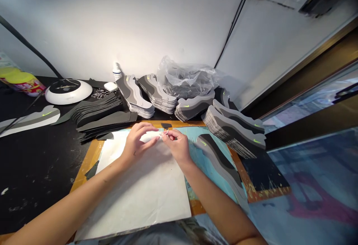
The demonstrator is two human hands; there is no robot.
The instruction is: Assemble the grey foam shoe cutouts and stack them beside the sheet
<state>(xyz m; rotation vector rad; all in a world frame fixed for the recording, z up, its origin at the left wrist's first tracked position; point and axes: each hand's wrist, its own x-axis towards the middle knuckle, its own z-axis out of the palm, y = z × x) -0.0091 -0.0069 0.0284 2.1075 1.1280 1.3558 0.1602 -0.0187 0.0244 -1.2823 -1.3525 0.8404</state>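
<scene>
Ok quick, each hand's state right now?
Left hand: curled around a white object; grip unclear.
Right hand: pinched closed; anything held is too small to tell.

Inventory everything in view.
Unclear item: one, white, centre
Paper: one, white, centre
Mat: one, blue, beneath
Board: one, brown, beneath
Scraps: 3, black, around paper
Grey stacks: 4+, grey, back/right
Black stacks: 2+, black, left
Loose panels: two, grey, either side
Bag: one, clear, back
Bottle: one, white, back
Case: one, white, back
Base: one, white, left
Tubs: count unclear, yellow-red, left
Table: one, black, left
Left grip: one, bare, centre
Right grip: one, bare, centre
</scene>
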